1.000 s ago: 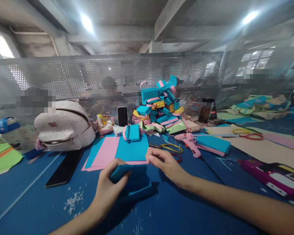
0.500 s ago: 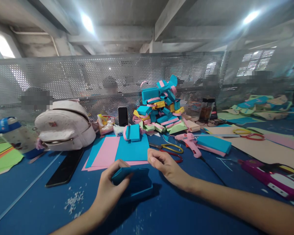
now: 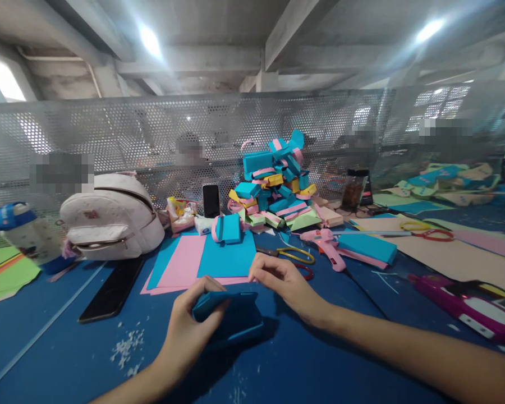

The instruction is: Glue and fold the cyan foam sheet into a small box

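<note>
My left hand (image 3: 196, 314) grips a blue folded paper box (image 3: 239, 317) by its left side, thumb in front and fingers behind. The box stands tilted on the blue table, its lower flap facing me. Just above its right end, my right hand (image 3: 284, 283) is closed with thumb and fingertips together; whatever is between them, if anything, is too small to make out. Scissors (image 3: 297, 255) with yellow and red handles lie behind that hand. Blue and pink sheets (image 3: 225, 258) lie beyond the box, with a blue-and-pink paper piece (image 3: 228, 228) on top.
A pink glue gun (image 3: 326, 244) with a black cord lies right of the scissors. Behind rises a pile of blue, pink and yellow paper boxes (image 3: 278, 185). To the left are a white backpack (image 3: 113, 216), a black phone (image 3: 111, 292) and a bottle (image 3: 29, 238). A perforated metal screen (image 3: 219, 120) runs behind.
My right hand has moved slightly left and its fingers have shifted toward the box's upper edge. The box has barely moved in my left hand.
</note>
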A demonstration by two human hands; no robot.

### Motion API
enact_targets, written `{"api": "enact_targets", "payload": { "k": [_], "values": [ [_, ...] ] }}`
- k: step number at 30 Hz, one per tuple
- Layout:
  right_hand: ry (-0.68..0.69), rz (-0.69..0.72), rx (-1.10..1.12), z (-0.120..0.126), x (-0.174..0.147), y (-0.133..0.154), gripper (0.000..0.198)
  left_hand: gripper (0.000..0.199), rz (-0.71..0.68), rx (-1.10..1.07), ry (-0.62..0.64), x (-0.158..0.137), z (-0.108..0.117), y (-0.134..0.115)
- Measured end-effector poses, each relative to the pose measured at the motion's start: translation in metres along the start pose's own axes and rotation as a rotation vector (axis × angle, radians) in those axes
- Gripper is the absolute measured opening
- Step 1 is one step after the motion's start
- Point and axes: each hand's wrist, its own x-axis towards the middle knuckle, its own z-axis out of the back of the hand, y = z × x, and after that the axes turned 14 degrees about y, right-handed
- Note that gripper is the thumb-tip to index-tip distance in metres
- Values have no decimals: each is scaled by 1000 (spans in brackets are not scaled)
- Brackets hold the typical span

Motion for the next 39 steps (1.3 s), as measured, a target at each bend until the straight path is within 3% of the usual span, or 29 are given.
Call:
{"api": "enact_targets", "payload": {
  "k": [10,21,39],
  "values": [
    [-99,10,183,-6,1,-1,9,9,34,0,-31,3,1,-5],
    [-116,5,-48,-10,-3,9,13,8,21,-1,-20,3,-3,-5],
    [-127,-25,-45,-11,-3,13,7,10,-6,-13,3,0,-7,-6]
  ]
}}
